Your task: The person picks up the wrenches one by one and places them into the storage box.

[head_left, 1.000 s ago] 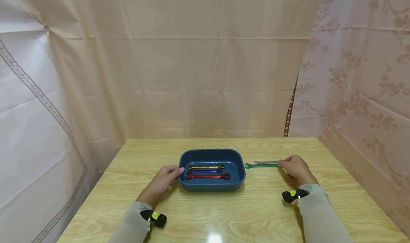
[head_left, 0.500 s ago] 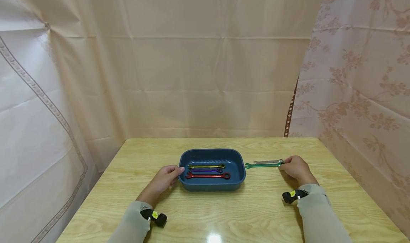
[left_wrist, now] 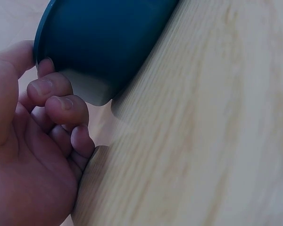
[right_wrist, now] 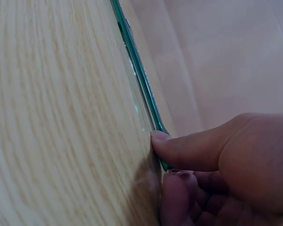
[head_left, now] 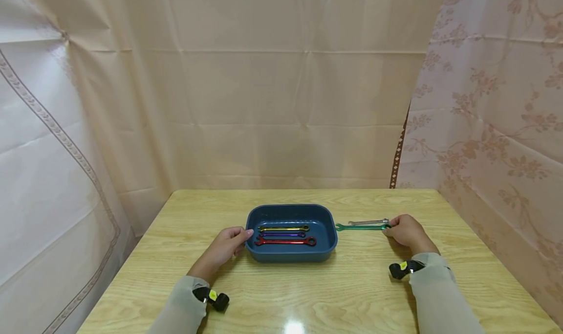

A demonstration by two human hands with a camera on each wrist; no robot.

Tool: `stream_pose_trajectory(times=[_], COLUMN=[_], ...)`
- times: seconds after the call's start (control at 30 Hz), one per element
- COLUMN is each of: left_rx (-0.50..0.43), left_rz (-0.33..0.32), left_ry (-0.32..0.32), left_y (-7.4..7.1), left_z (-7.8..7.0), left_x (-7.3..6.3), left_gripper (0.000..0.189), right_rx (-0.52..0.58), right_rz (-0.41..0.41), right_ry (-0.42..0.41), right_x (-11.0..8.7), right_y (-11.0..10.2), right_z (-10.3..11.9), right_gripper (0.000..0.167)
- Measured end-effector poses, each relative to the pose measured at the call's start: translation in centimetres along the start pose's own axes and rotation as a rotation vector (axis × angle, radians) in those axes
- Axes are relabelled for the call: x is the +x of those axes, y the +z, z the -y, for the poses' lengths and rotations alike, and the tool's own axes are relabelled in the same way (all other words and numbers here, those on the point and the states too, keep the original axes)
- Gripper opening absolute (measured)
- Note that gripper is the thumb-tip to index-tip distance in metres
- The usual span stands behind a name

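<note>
A dark blue plastic basin point(head_left: 290, 257) stands mid-table. Its left rim is pinched by my left hand point(head_left: 226, 246), the thumb over the edge and the fingers curled below, as the left wrist view shows. Inside lie a yellow wrench point(head_left: 283, 229), a purple wrench point(head_left: 281, 234) and a larger red wrench point(head_left: 286, 242), roughly parallel. To the right of the basin, my right hand point(head_left: 406, 231) pinches the ring end of a green wrench point(head_left: 360, 227) between thumb and index finger. The green wrench point(right_wrist: 140, 75) lies low along the tabletop. Just behind it rests a silver wrench point(head_left: 367, 222).
The light wood table point(head_left: 352, 295) runs back to a beige curtain point(head_left: 281, 104). A floral cloth point(head_left: 506, 104) hangs at the right and a pale cloth point(head_left: 39, 187) at the left.
The right hand first covered the wrenches' right ends; the silver one's end now shows. The green wrench has slid slightly left and turned more level. The left hand and basin stay in place.
</note>
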State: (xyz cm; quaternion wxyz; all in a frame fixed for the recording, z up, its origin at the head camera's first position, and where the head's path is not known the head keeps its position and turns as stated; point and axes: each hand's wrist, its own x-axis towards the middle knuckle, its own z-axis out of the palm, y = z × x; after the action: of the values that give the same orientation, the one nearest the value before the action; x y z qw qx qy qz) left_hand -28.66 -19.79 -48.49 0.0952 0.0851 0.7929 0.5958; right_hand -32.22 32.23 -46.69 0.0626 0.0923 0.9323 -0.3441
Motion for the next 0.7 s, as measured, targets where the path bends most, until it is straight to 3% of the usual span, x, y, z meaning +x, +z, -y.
stream_pose_trajectory(times=[0.33, 0.7], left_rx=[-0.026, -0.018], left_rz=[0.000, -0.007], left_ry=[0.000, -0.005], left_y=[-0.03, 0.09], left_z=[0.24, -0.10], left_x=[0.16, -0.04], left_gripper=[0.041, 0.039], right_rx=[-0.046, -0.037], right_rz=[0.066, 0.087], right_ry=[-0.079, -0.093], right_x=[-0.06, -0.15], right_y=[-0.21, -0.35], right_z=[-0.31, -0.44], right_gripper=[0.024, 0.026])
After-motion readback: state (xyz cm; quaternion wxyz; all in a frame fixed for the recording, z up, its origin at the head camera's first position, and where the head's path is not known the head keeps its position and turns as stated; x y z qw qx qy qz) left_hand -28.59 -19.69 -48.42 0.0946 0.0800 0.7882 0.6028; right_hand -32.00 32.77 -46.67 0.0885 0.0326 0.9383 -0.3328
